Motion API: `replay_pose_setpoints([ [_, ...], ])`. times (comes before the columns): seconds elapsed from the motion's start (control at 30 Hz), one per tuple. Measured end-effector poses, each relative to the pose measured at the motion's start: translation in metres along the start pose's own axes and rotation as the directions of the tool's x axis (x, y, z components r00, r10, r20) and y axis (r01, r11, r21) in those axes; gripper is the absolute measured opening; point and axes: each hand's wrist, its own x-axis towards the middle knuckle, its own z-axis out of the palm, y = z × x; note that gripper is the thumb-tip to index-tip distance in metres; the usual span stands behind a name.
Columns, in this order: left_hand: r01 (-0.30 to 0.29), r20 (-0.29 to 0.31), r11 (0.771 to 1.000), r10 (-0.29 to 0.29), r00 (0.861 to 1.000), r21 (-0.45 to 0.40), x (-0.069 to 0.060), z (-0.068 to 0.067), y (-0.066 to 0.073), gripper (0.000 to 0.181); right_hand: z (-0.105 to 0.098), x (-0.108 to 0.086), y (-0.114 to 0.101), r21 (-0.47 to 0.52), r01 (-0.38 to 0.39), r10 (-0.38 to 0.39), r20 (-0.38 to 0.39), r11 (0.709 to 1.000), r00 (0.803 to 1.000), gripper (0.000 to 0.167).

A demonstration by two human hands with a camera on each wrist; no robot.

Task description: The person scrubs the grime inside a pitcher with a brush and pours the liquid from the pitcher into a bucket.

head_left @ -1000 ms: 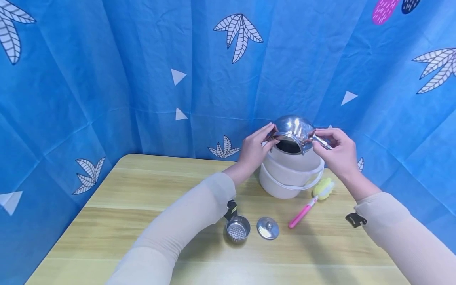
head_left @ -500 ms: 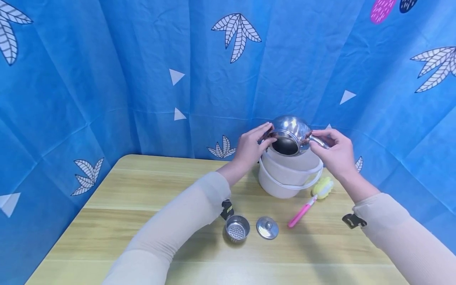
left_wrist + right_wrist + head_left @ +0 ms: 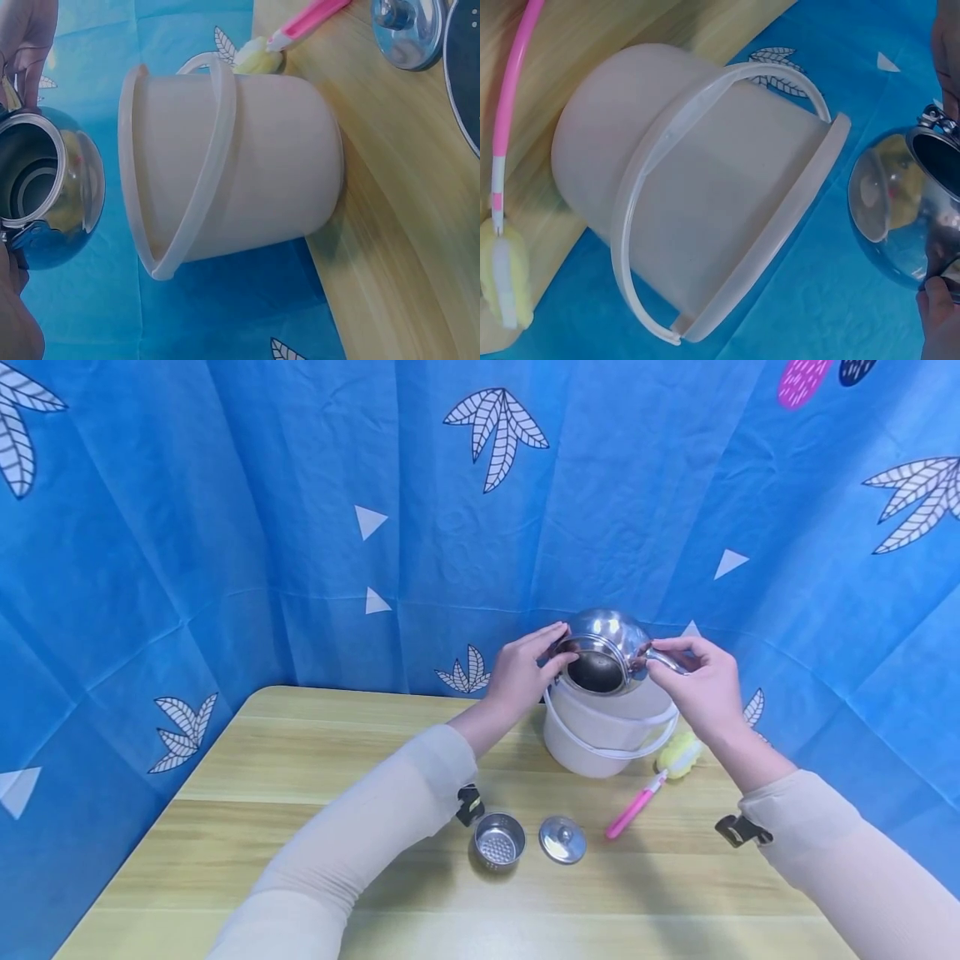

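Note:
Both hands hold a shiny steel teapot [image 3: 611, 628] above the white bucket [image 3: 581, 739], tilted so that its round open mouth faces me. My left hand [image 3: 517, 675] grips the pot's left side near the rim, thumb in front and fingers behind. On the other side, my right hand [image 3: 707, 689] pinches the pot's metal handle [image 3: 667, 660]. In the left wrist view, the teapot [image 3: 71, 180] shows a dark, ringed interior and hangs apart from the bucket [image 3: 277, 157]. The right wrist view cuts off part of the teapot [image 3: 892, 202] at its edge.
A perforated steel strainer basket [image 3: 499, 842] and a round knobbed lid [image 3: 562, 840] lie on the wooden table [image 3: 300, 760]. Right of the bucket rests a brush with a pink handle [image 3: 632, 814] and a yellow sponge head [image 3: 679, 755]. Blue curtain [image 3: 322, 527] hangs behind.
The teapot has tipped so that its mouth turns more towards me, and it has shifted slightly left and down. Both hands have moved with it. The bucket, strainer, lid and brush stay put.

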Motion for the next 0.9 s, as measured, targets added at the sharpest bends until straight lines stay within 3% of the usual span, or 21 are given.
replay_pose_setpoints([
  [0.4,-0.003,-0.005,1.0,0.003,1.0,0.018,-0.006,-0.005,0.0,0.047,0.003,-0.006,-0.003,-0.039,-0.001,0.001,0.01,0.999,1.0,0.031],
  [0.9,-0.012,-0.005,1.0,0.012,1.0,0.021,-0.018,-0.018,0.003,0.045,0.009,-0.016,-0.008,-0.019,-0.027,0.028,0.065,0.999,0.997,0.03],
])
